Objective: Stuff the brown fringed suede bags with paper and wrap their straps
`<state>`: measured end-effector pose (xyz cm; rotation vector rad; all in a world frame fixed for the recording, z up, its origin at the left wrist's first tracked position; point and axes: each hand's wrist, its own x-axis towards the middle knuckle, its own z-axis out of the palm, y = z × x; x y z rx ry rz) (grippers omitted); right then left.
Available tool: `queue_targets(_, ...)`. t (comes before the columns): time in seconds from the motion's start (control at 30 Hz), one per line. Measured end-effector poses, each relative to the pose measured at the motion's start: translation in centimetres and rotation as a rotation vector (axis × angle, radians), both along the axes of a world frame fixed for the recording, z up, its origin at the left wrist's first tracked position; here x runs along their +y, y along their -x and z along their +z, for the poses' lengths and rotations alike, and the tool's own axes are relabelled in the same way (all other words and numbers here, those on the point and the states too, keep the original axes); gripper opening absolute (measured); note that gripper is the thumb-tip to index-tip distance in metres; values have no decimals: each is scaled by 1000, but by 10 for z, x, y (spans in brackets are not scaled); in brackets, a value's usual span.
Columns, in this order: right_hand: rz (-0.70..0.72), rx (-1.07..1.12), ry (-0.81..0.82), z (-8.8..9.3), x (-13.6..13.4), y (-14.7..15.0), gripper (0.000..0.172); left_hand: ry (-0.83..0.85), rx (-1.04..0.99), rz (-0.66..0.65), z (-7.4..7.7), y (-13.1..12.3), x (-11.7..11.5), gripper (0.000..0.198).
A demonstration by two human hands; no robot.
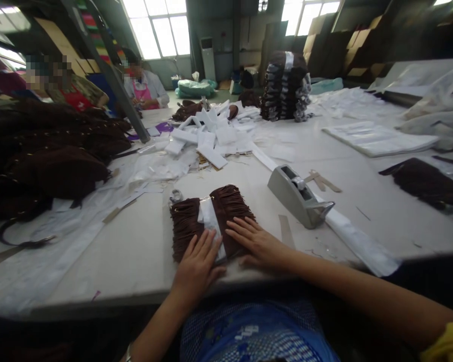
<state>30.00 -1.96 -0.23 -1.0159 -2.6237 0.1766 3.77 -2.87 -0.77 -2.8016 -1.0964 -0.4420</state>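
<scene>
A dark brown fringed piece (pixel 230 201), which looks like a folded bag, lies flat on the white table (pixel 136 256) before me. A white strip (pixel 210 213) runs down its middle. My left hand (pixel 200 256) rests on its lower left part and the strip's lower end, fingers stretched out. Flat on the right half lies my right hand (pixel 254 242), its fingers extended too. Neither hand grips anything. Beyond my right hand stands a grey tape dispenser (pixel 298 196). A small ring-like clear and grey item (pixel 175 196) sits at the piece's upper left corner.
Brown fringed goods (pixel 53 166) are heaped at left, beside a slanted metal post (pixel 113 75). White foam pieces (pixel 211 136) are piled ahead, with a tall brown stack (pixel 286 85) behind. Plastic bags (pixel 377 138) lie right. Two people (pixel 145 88) work across the table.
</scene>
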Motion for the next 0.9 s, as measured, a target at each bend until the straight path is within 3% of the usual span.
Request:
queue_targets(0.07, -24, 31, -43, -3, -10, 1, 72, -7, -46, 12, 0, 7, -2, 56)
queue_targets(0.17, 21, 145, -155, -3, -14, 0, 43, -11, -153, 80, 10, 15, -4, 55)
queue_targets(0.27, 109, 166, -240, -4, -7, -17, 22, 32, -114, -11, 16, 20, -3, 48)
queue_targets(0.43, -106, 7, -196, 2, -2, -72, 21, 100, -46, -95, 13, 31, -4, 42)
queue_targets(0.53, -199, 68, -221, 14, -10, -73, 24, 93, -129, -94, 20, 28, -3, 38)
queue_targets(0.67, 48, 77, -255, 21, -8, -36, 30, 59, -157, -112, 30, 16, 5, 35)
queue_targets(0.73, 129, 7, -248, 18, -3, -29, 29, 76, -122, -118, 28, 22, 8, 34)
queue_targets(0.8, 101, -61, -212, 14, 2, -36, 21, 102, -122, -88, 25, 40, 8, 32)
queue_targets(0.9, -12, -50, -182, 14, 6, -55, 13, 123, -194, 66, 22, 72, 6, 25)
